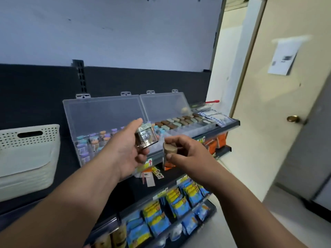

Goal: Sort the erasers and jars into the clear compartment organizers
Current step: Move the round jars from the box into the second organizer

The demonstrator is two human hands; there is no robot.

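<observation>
My left hand (128,151) grips a small clear box (146,137) in front of the shelf. Just to its right, my right hand (184,154) pinches a tan-brown eraser (169,149) between thumb and fingers. Behind them two clear compartment organizers stand open on the shelf. The left organizer (100,122) holds several small jars (93,142) with pastel lids. The right organizer (166,106) holds rows of brown and pale green erasers (179,121).
A white perforated basket (26,154) sits at the left of the shelf. Lower shelves carry blue and yellow packets (179,206) and orange packs (215,142). A door with a brass knob (293,119) stands at the right.
</observation>
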